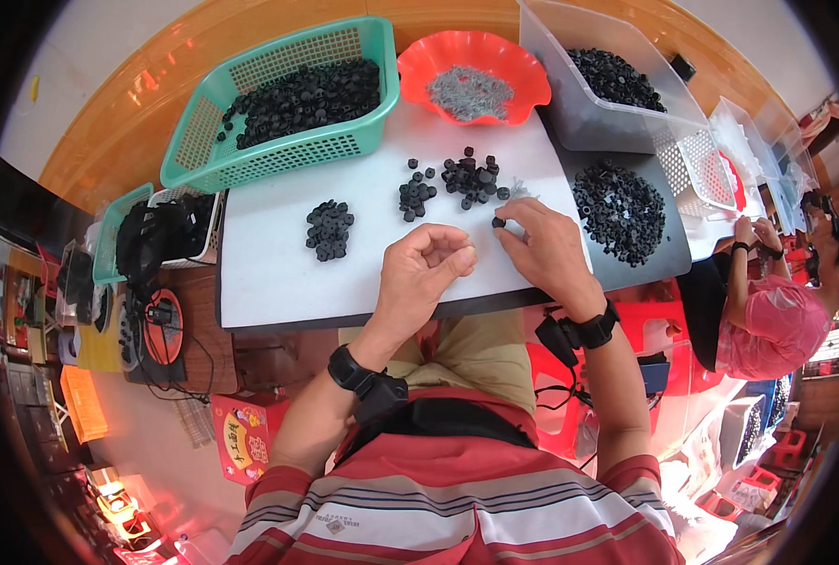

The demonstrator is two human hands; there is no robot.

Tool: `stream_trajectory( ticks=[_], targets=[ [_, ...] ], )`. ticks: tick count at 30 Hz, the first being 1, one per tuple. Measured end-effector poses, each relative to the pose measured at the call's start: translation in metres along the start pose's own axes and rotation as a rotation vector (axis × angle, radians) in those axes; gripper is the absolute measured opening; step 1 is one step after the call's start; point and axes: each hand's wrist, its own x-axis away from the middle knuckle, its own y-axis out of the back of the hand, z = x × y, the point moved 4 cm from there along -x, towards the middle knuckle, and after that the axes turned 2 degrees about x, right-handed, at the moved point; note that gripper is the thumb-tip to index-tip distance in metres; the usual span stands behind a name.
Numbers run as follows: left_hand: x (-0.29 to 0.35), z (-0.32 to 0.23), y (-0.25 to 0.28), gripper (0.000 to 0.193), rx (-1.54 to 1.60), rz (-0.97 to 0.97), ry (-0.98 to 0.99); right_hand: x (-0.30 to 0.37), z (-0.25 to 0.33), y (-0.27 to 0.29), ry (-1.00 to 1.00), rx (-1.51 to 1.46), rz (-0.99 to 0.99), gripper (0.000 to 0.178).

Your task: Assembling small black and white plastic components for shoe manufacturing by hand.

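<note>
Black rubber rings lie in small heaps on the white board (278, 273) in the head view. The right hand (551, 252) pinches one small black ring (499, 222) between thumb and forefinger, just near the middle heap (471, 179). The left hand (426, 273) hovers beside it, fingers curled together, though whether they hold anything I cannot tell. Far off sit a green basket (278, 155) of rings and a red bowl (532, 71) of grey bits. Seemingly a ring is being picked for fitting; bringing both hands together looks the next need.
</note>
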Motion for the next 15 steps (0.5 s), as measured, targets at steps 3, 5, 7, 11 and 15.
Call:
stream_trajectory(
  ticks=[3,5,7,11,15],
  targets=[
    [-0.002,0.000,-0.001,0.018,0.011,0.001,0.013,0.004,0.002,0.000,-0.040,-0.077,0.071,0.017],
    [-0.003,0.001,-0.001,0.018,0.017,0.006,0.016,0.006,0.004,0.003,0.051,-0.043,0.009,0.019],
    [-0.004,0.000,-0.001,0.018,0.020,0.007,0.017,0.009,0.009,0.010,0.021,-0.182,-0.012,0.022],
    [-0.004,-0.005,0.000,0.019,0.114,-0.026,0.078,0.022,0.025,0.016,0.082,-0.536,-0.138,0.031],
    [0.000,-0.006,-0.011,0.021,0.341,-0.027,0.218,0.029,0.034,0.011,0.089,-0.605,-0.249,0.028]
  ],
)
